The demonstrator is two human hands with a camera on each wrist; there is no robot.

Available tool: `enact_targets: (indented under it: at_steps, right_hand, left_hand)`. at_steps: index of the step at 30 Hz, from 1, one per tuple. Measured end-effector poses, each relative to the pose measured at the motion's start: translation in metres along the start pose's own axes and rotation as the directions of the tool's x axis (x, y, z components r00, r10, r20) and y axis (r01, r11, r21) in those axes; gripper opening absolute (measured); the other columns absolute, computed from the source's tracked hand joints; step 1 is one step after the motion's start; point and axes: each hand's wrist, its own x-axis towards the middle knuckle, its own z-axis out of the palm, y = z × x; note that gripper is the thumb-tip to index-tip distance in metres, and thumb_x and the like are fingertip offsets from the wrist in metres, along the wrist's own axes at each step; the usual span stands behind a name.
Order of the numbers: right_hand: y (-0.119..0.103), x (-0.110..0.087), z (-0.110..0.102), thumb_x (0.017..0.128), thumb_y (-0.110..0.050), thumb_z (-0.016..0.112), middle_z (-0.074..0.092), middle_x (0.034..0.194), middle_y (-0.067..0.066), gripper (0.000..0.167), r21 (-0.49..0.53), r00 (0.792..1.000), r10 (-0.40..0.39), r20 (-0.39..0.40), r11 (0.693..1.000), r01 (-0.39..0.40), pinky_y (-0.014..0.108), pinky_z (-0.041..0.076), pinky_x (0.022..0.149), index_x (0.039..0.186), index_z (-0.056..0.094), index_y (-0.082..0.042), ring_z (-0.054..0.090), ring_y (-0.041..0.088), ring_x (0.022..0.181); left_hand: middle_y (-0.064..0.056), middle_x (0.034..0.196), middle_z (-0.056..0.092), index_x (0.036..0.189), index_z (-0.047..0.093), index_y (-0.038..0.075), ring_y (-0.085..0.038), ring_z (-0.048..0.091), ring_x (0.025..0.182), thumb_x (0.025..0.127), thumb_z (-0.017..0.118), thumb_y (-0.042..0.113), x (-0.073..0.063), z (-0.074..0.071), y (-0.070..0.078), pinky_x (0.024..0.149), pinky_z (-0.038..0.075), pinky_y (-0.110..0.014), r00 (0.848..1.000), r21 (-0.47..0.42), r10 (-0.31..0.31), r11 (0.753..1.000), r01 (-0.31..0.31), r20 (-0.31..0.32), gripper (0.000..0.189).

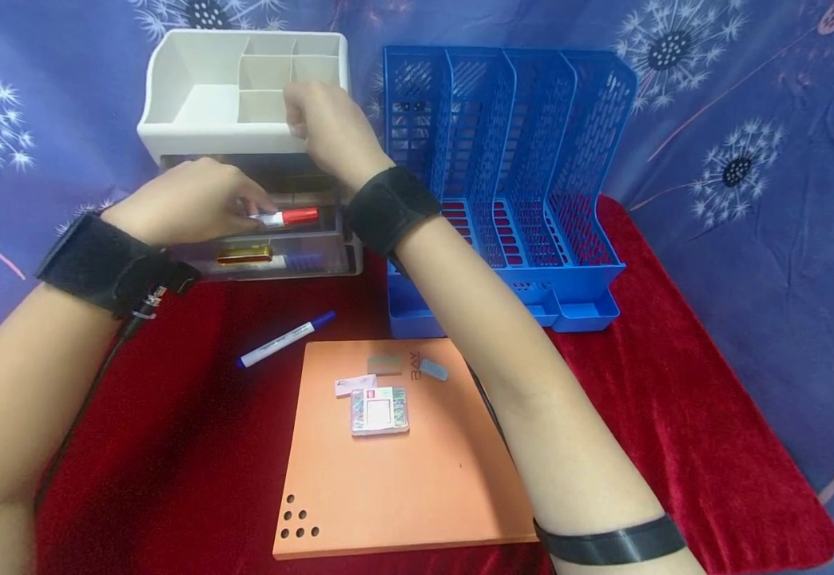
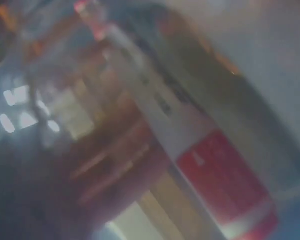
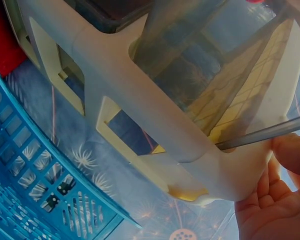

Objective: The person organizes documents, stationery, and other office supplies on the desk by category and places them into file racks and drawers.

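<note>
My left hand holds a white marker with a red cap in front of the drawers of a white desk organizer. The same marker fills the left wrist view, blurred. At the organizer's upper right side is my right hand; in the right wrist view the curled fingers of this hand grip the white edge. A clear lower drawer contains a yellow-gold item and at least one marker.
A blue file rack stands right of the organizer. A blue-capped marker lies on the red cloth. An orange board bears a clear box of clips, a pale pink block and two small erasers or blocks.
</note>
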Motion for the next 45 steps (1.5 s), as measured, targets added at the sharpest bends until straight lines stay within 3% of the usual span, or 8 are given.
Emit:
enact_targets:
  at_steps: [11, 19, 45]
  right_hand:
    - [-0.0004, -0.0016, 0.0014, 0.089, -0.003, 0.054, 0.058, 0.101, -0.002, 0.012, -0.002, 1.0, 0.007, 0.006, 1.0, -0.007, 0.023, 0.041, 0.082, 0.097, 0.056, -0.012, 0.05, 0.012, 0.093]
    - [0.0, -0.0021, 0.0012, 0.087, -0.001, 0.054, 0.057, 0.099, -0.002, 0.014, -0.008, 1.0, 0.006, 0.01, 1.0, -0.006, 0.023, 0.041, 0.082, 0.096, 0.056, -0.011, 0.05, 0.012, 0.093]
    - [-0.0012, -0.0015, -0.0006, 0.086, 0.002, 0.053, 0.057, 0.098, -0.003, 0.017, -0.001, 1.0, 0.006, 0.001, 1.0, -0.006, 0.022, 0.042, 0.08, 0.095, 0.056, -0.012, 0.051, 0.011, 0.092]
  left_hand:
    - [-0.009, 0.087, 0.07, 0.105, 0.071, 0.003, -0.023, 0.063, 0.078, 0.08, 0.068, 0.006, 0.0034, 0.0038, -0.0008, 0.07, 0.049, -0.042, 0.998, -0.014, -0.022, 1.0, 0.023, 0.058, 0.025]
    - [-0.005, 0.08, 0.067, 0.102, 0.072, 0.004, -0.017, 0.058, 0.071, 0.081, 0.066, 0.003, 0.0037, 0.0055, -0.002, 0.066, 0.047, -0.037, 0.997, -0.022, 0.0, 1.0, 0.001, 0.074, 0.023]
    - [-0.005, 0.08, 0.066, 0.106, 0.071, 0.002, -0.018, 0.056, 0.071, 0.083, 0.067, 0.007, 0.0055, 0.0043, -0.0018, 0.061, 0.043, -0.032, 0.988, -0.07, -0.089, 0.993, 0.098, 0.129, 0.023]
